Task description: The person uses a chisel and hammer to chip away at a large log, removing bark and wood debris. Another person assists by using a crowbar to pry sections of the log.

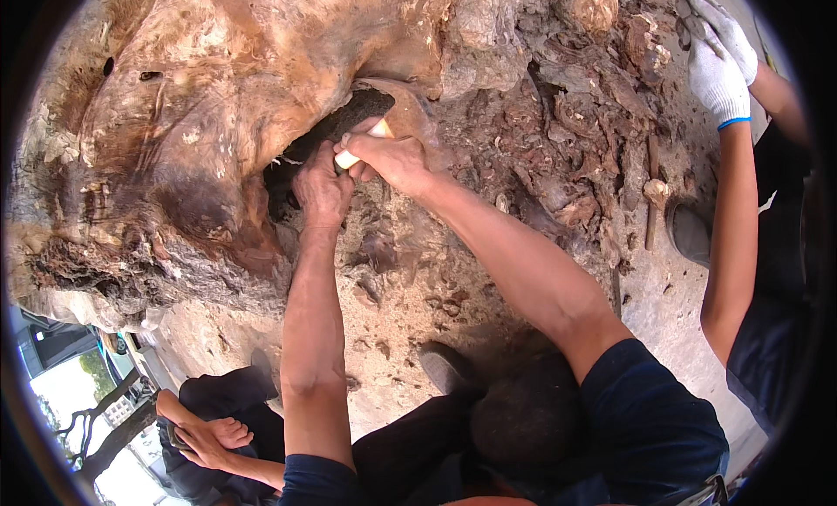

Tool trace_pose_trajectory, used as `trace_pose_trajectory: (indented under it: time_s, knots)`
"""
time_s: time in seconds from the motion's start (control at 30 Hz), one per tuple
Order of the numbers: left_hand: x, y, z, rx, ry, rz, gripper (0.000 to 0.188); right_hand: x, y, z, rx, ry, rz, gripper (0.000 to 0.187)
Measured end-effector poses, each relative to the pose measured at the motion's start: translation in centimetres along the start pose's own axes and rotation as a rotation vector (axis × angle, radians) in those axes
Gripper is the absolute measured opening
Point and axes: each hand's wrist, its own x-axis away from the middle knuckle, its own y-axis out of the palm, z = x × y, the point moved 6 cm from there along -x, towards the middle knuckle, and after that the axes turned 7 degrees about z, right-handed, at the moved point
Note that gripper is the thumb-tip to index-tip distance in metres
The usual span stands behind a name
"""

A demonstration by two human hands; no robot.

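Observation:
A big brown piece of gnarled wood (218,114), smooth on top and rough below, fills the upper left and has a dark hollow (327,135) in its side. At the hollow's edge, my right hand (394,163) is closed round a short pale handle (347,160), whose tool end I cannot make out. Close beside it, my left hand (323,190) reaches into the opening. Its fingers are curled near the lower end of the handle, and what they grip is hidden.
Loose bark and wood chips (567,175) cover the ground at right, with a thin stick (652,192) among them. A co-worker's white-gloved hands (722,57) are at the upper right. Another person's bare hands (209,438) rest together at the lower left.

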Motion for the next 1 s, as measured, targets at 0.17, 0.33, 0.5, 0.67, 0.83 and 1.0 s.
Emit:
trace_pose_trajectory:
  time_s: [0.17,0.33,0.5,0.67,0.83,1.0]
  knots:
    - [2.4,1.2,0.1,0.028,-0.11,0.035,0.03,1.3,-0.4,-0.8,0.123,0.152,-0.006,0.032]
    - [2.2,1.5,0.0,0.12,-0.066,0.022,0.029,0.4,0.1,-0.1,0.082,0.106,0.085,0.031]
    - [2.6,1.4,0.9,0.216,-0.121,0.018,0.029,0.8,0.0,-0.6,0.021,0.012,0.09,0.027]
    - [5.8,3.8,5.8,0.472,-0.395,0.089,0.01,1.9,-3.3,-4.0,0.312,0.075,0.14,0.015]
    - [10.0,3.5,4.1,0.311,-0.453,-0.183,0.016,0.4,-2.2,1.8,0.164,0.071,0.07,0.013]
    - [8.0,-0.6,5.0,0.616,-0.402,-0.364,0.069,4.1,-4.3,4.3,-0.033,0.188,0.07,0.02]
